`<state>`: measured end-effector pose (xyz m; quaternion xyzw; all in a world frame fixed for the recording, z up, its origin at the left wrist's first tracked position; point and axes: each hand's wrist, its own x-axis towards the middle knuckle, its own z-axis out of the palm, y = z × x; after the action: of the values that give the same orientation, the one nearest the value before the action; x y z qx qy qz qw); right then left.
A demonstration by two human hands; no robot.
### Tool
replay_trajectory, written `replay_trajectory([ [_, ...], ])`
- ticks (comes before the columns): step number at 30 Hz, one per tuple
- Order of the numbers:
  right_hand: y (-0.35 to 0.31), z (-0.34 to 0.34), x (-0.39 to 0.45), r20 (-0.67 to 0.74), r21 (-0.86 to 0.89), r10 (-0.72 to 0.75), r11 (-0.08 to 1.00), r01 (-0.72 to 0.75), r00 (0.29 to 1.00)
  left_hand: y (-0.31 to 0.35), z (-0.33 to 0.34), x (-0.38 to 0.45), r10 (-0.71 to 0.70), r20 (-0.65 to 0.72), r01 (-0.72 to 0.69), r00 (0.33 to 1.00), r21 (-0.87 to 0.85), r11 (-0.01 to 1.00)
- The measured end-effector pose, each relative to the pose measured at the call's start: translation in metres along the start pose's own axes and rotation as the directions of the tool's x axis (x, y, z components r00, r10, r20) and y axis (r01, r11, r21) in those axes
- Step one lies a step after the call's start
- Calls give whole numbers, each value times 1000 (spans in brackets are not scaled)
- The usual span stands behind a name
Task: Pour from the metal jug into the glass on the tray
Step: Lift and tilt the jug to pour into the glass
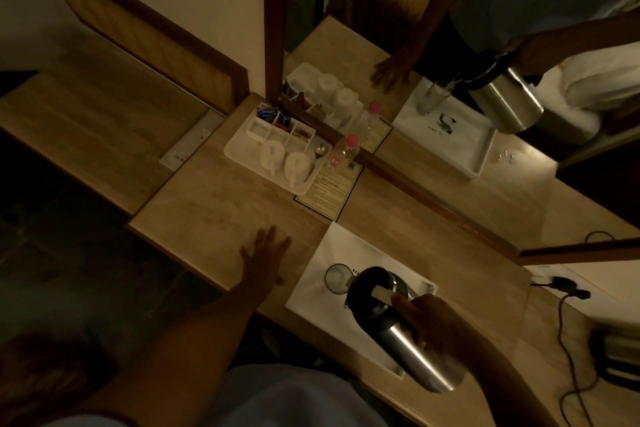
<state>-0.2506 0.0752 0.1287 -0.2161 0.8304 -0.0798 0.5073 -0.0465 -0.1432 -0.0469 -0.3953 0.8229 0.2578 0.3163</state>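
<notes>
Dim counter [221, 215] steadied the left hand [265, 258], flat and open; the right hand [438, 324] gripped the metal jug [398, 326], tilted toward the glass [337, 278] on the tray [332, 250].

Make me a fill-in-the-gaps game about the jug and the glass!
1. The right hand tilts the metal jug toward the ____ on the white tray.
2. The left hand lies flat on the ____.
3. The small bottle by the mirror has a ____ cap.

Missing words: glass; counter; pink
</notes>
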Motion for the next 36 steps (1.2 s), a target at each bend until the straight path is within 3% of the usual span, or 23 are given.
replay_trajectory([
  [36, -6, 0, 0, 35, -44, -4, 999, 5, 999, 0, -1, 1, -8, 3, 8, 1000, 20, 1000],
])
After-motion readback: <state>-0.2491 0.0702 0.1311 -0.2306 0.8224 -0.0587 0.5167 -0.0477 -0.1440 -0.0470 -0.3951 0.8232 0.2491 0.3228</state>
